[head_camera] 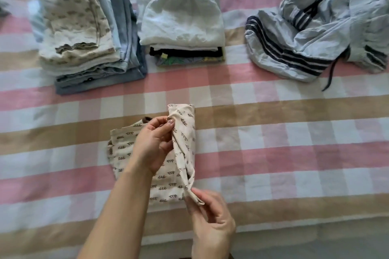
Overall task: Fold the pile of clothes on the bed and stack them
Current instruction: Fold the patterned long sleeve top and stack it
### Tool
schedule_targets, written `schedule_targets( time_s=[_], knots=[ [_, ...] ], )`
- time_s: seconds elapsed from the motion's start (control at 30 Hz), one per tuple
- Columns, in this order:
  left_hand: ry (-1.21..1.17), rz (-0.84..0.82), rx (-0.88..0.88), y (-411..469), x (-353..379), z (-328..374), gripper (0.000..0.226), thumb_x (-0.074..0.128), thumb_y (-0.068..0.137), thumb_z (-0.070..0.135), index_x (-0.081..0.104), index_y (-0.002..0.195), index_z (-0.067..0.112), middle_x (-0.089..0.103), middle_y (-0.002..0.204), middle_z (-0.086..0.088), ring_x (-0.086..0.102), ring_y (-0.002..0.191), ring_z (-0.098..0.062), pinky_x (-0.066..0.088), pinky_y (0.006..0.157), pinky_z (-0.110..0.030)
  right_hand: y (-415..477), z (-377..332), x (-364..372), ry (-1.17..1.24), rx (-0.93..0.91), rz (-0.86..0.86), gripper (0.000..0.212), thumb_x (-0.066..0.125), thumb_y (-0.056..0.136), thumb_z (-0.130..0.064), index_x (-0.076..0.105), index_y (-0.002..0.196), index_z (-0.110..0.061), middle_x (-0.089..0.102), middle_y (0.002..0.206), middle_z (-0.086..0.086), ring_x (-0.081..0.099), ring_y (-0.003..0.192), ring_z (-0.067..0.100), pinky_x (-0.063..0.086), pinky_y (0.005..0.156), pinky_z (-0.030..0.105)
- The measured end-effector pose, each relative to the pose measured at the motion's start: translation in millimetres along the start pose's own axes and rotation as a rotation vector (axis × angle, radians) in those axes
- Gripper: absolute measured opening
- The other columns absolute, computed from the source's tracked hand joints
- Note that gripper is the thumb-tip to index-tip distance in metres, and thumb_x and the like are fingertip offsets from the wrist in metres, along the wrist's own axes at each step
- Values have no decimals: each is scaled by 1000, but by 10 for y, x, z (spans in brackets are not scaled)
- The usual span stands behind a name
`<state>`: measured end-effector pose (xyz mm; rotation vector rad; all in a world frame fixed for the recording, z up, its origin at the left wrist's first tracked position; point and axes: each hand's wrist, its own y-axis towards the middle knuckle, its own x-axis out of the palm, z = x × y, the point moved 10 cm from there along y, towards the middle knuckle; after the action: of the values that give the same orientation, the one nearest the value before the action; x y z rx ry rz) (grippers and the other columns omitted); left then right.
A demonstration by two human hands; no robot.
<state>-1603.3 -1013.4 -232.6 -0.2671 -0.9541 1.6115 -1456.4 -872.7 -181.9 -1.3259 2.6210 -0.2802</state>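
Head view, from left to right: the left stack (pixel 84 33) of folded pale and blue-grey pieces sits at the far side of the checked bed cover (pixel 273 132), its layers stepped sideways rather than square. Nearer me, in the middle, the cream printed garment (pixel 123 153) lies partly flat on the cover with its right side raised as a long flap. The left hand (pixel 153 145) pinches the upper end of that flap, fingers curled on the cloth. Beyond it stands the middle stack (pixel 181 17), topped with a white elastic-waisted piece. The right hand (pixel 210 216) pinches the flap's lower corner. Far right, the striped pile (pixel 305 33) lies crumpled and unfolded, a dark drawstring (pixel 330 73) trailing toward me.

I judge the fold is half made. Both grips are thin pinches at the very edge, so the soft cloth could slip out and the flap drop crooked. If the two ends are not carried across evenly, the fold will skew. Adding to the stepped left stack could tip it.
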Motion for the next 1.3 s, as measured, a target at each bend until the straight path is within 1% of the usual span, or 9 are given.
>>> schedule_targets(
  time_s=[0.23, 0.43, 0.53, 0.6, 0.7, 0.87, 1.1, 1.17, 1.3],
  knots=[
    [6, 189, 11, -69, -1358, 333, 22, 45, 91, -3, 54, 78, 11, 64, 53, 4, 58, 45, -4, 48, 47, -15, -589, 5, 1083, -308, -385, -345, 35, 75, 62, 0, 72, 90, -22, 55, 85, -15, 55, 75, 4, 48, 68, 16],
    [33, 312, -8, 112, -1868, 151, 18, 49, 90, -4, 52, 77, 8, 63, 55, 0, 59, 46, -6, 50, 48, -18, -783, 441, 1574, -595, -471, -550, 14, 75, 70, -7, 75, 83, -13, 63, 75, -1, 47, 76, 6, 43, 66, 18],
    [210, 421, 129, 103, -1972, 218, 14, 57, 88, 0, 55, 79, 10, 62, 73, -6, 59, 65, -15, 50, 65, -28, -726, 471, 1622, -615, -451, -605, 11, 73, 75, -12, 74, 86, -12, 65, 82, -1, 49, 82, 6, 45, 71, 22],
    [422, 540, 293, -59, -2006, 325, 5, 60, 86, 3, 58, 89, 7, 61, 87, -10, 56, 80, -20, 45, 77, -30, -522, 316, 1490, -551, -449, -474, 15, 64, 83, -20, 73, 90, -12, 63, 88, -2, 50, 88, 5, 43, 81, 18],
    [561, 612, 330, -311, -1980, 193, 20, 58, 87, 7, 54, 107, 4, 59, 100, -9, 55, 90, -20, 40, 80, -24, -30, 257, 1171, -570, -309, -182, 22, 60, 87, -15, 66, 107, -7, 56, 102, 2, 49, 99, 14, 33, 92, 10],
    [782, 562, 247, -420, -1869, -143, 23, 54, 92, 18, 51, 110, 3, 59, 105, -10, 55, 98, -27, 34, 72, -27, 345, 699, 966, -526, 124, -117, 38, 56, 91, -15, 48, 127, -6, 51, 116, 6, 49, 107, 18, 37, 91, 24],
    [856, 506, 139, -336, -1764, -199, 23, 54, 91, 28, 55, 95, 5, 63, 90, -10, 58, 88, -30, 35, 63, -30, 307, 878, 1015, -519, 248, -227, 15, 56, 91, -31, 57, 93, -16, 61, 78, -10, 57, 73, 11, 37, 56, 15],
    [736, 475, 153, -370, -1723, -174, 10, 56, 91, 21, 55, 91, 11, 62, 85, -1, 58, 83, -21, 37, 59, -26, 324, 859, 1060, -443, 279, -306, 10, 56, 91, -28, 56, 90, -18, 62, 81, -10, 57, 75, 6, 39, 59, 7],
    [608, 459, 231, -556, -1477, 4, 6, 60, 88, 25, 57, 83, 23, 66, 73, 8, 60, 72, -5, 37, 53, -13, 427, 641, 990, -356, 283, -362, 3, 60, 89, -22, 62, 90, -20, 70, 84, -7, 64, 84, 7, 47, 71, 19]
  ],
)
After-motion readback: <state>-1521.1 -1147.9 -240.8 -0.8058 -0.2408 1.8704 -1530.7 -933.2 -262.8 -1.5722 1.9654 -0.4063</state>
